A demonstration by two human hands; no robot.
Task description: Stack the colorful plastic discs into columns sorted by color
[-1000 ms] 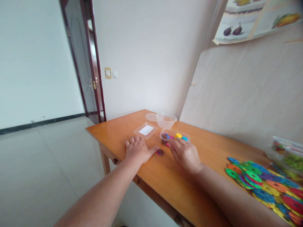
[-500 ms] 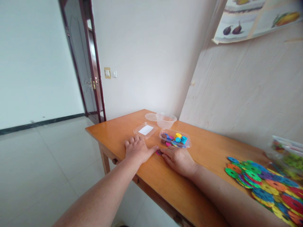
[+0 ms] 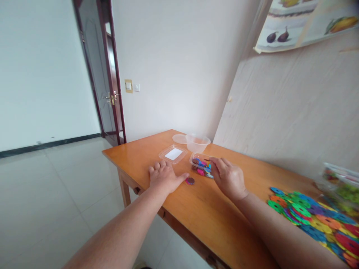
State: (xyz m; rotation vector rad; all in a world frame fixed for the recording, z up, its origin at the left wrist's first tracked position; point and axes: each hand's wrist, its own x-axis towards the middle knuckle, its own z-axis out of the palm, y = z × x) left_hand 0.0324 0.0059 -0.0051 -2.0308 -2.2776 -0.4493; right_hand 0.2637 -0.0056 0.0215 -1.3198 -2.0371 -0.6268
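Note:
My left hand (image 3: 163,177) lies palm down on the wooden table, fingers spread. Its thumb points at a small stack of brown and pink discs (image 3: 190,181) just to its right. My right hand (image 3: 227,177) is raised over the right side of a clear plastic box (image 3: 191,164), thumb and fingers pinched together. A thin brown disc (image 3: 206,160) shows edge-on at the fingertips. Inside the box lie several small colourful discs (image 3: 201,172), pink, blue and brown; my right hand hides part of them.
Behind the box stand a translucent bowl (image 3: 198,143) and a round lid (image 3: 179,139). A clear rectangular lid with a white label (image 3: 173,153) lies left of them. Many notched colourful discs (image 3: 316,220) are heaped at the right, near a clear bag (image 3: 342,183).
My right hand has lifted off the disc stack and moved right and up to the box, with a thin brown disc at its fingertips. My left hand has stayed put.

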